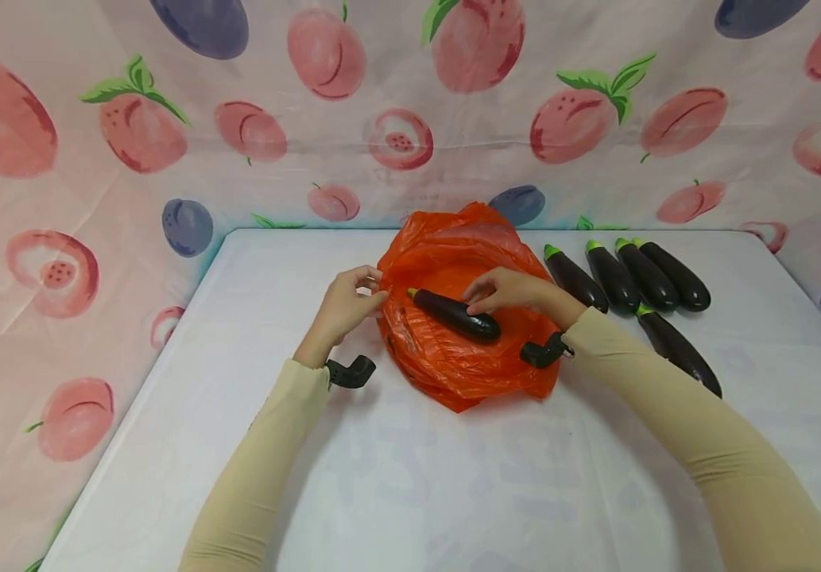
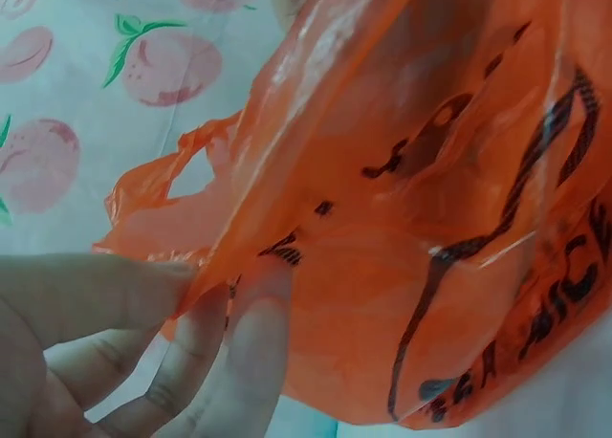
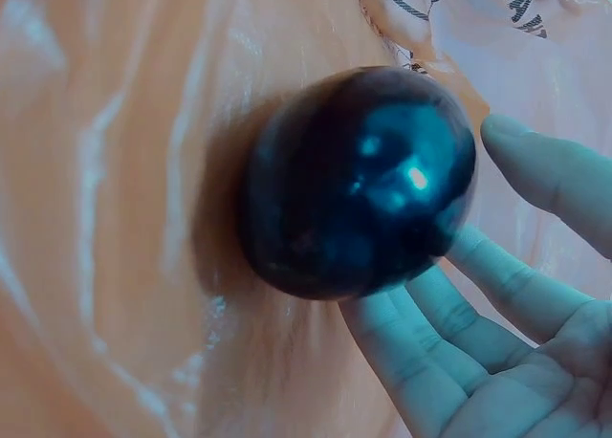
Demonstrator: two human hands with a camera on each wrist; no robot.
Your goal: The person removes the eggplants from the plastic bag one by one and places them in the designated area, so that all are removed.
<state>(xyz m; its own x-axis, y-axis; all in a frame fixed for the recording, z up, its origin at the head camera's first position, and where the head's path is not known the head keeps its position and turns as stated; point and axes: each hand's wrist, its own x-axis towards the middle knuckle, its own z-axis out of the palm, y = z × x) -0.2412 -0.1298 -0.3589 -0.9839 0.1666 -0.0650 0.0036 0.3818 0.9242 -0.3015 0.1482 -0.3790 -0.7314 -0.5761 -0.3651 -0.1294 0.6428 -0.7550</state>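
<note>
An orange plastic bag (image 1: 439, 369) lies spread open on the white table, dark print showing on its film (image 2: 382, 295). My left hand (image 1: 347, 306) pinches the bag's left edge between thumb and fingers, which the left wrist view shows close up. Over the bag's opening is a dark, glossy eggplant (image 1: 456, 315), its yellowish stem end pointing left. My right hand (image 1: 513, 290) holds it near the rounded end. From the right wrist, that rounded end (image 3: 368, 185) sits between thumb and fingers (image 3: 449, 314); the fingertips are hidden behind it.
To the right of the bag lie several more eggplants (image 1: 613, 278) with green stem ends, side by side. One eggplant (image 1: 680, 352) lies nearer, partly covered by the right sleeve. A fruit-printed cloth (image 1: 253, 183) hangs behind and left of the table (image 1: 453, 485).
</note>
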